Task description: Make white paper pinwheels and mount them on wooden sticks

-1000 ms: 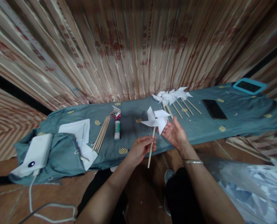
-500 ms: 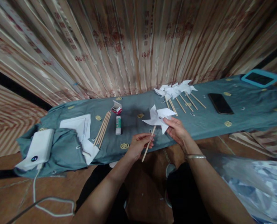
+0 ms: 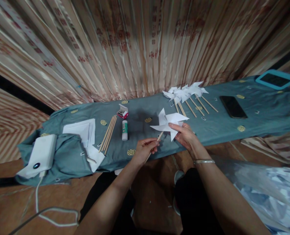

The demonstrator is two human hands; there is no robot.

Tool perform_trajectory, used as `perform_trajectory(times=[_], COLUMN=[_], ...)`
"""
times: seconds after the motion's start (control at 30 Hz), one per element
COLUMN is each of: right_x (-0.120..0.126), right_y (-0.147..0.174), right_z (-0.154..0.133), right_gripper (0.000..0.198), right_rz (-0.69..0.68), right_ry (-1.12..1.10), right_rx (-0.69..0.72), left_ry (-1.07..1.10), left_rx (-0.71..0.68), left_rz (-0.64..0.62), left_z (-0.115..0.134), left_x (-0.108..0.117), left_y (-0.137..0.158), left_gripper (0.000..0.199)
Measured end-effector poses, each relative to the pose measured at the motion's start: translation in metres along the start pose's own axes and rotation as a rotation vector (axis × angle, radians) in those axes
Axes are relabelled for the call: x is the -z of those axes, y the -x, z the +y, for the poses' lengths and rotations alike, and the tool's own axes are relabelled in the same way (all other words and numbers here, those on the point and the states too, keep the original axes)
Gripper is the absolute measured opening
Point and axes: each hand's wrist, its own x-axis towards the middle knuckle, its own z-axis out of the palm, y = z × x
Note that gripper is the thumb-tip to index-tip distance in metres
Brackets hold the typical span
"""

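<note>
A white paper pinwheel [image 3: 166, 121] on a wooden stick is held up over the table's front edge. My left hand [image 3: 146, 149] is closed round its stick [image 3: 160, 136], just below the paper. With the thumb laid over the middle of the paper, my right hand [image 3: 184, 133] pinches the pinwheel head; its other fingers are partly behind the paper. Beyond it, several finished-looking pinwheels [image 3: 184, 94] lie overlapped, sticks toward me. Left of my hands are a glue stick [image 3: 124, 130], a small open box of pins [image 3: 122, 112] and several loose sticks [image 3: 108, 134].
On the cloth-covered table [image 3: 140, 111] lie paper sheets [image 3: 86, 130] and a white power bank [image 3: 43, 151] with a cable [image 3: 54, 209]. A phone [image 3: 233, 106] and a blue-framed tablet [image 3: 277, 79] are at the right. A plastic bag [image 3: 262, 192] stands on the floor; a curtain [image 3: 135, 49] hangs behind.
My right thumb has moved onto the middle of the pinwheel, covering its pin. My left hand has turned over the stick, hiding more of its lower end. The view has shifted slightly.
</note>
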Motion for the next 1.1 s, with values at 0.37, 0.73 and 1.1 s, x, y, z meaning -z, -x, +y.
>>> perform_trajectory(times=[0.37,0.73,1.1], right_x=[-0.006,-0.013,-0.018], right_y=[-0.002,-0.005,-0.013], right_z=[-0.001,-0.001,0.007], right_gripper=[0.033,0.03,0.033], right_rz=[0.047,0.052,0.054], right_ry=[0.028,-0.018,0.06], right_rx=[0.036,0.064,-0.01], left_ry=[-0.013,-0.047,-0.115], left_rx=[-0.053,-0.113,-0.329], left_rz=[-0.004,0.123,0.185], left_z=[-0.008,-0.004,0.0], left_x=[0.008,0.016,0.019], left_y=[-0.013,-0.036,-0.065], left_gripper=[0.032,0.03,0.032])
